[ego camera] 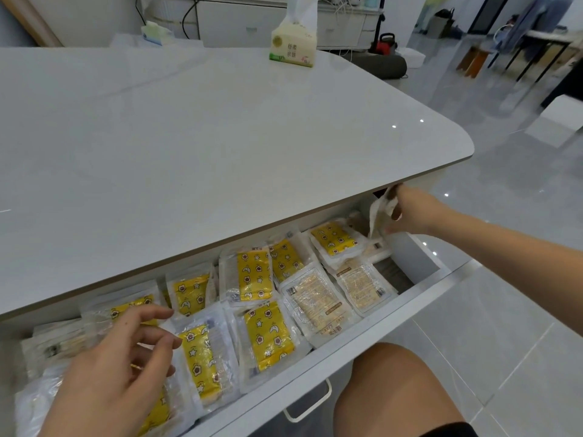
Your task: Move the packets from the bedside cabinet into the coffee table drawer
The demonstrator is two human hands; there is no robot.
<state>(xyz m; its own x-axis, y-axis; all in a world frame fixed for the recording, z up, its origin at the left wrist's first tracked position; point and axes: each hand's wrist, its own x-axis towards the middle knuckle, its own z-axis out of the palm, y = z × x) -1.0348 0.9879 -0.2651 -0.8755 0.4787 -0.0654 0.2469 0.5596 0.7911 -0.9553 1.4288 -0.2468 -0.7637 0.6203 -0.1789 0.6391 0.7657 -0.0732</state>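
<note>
drawer (362, 348) rear hidden under tabletop (220, 137) | left packets (53, 345) blurred | tissue pack (293, 42) top cropped

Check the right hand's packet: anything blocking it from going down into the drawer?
Nothing visible blocks it. The right hand pinches a packet just under the tabletop edge, above the far right corner of the open drawer. Packets already lie below, with a bare patch of drawer floor beside them.

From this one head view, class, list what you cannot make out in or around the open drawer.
- Back of the drawer: hidden under the tabletop.
- Right hand fingertips: covered by the packet it pinches; packet print unreadable.
- Packets at far left: covered by the left hand and cut by the frame edge.
- Tissue pack lettering: too small.
</note>
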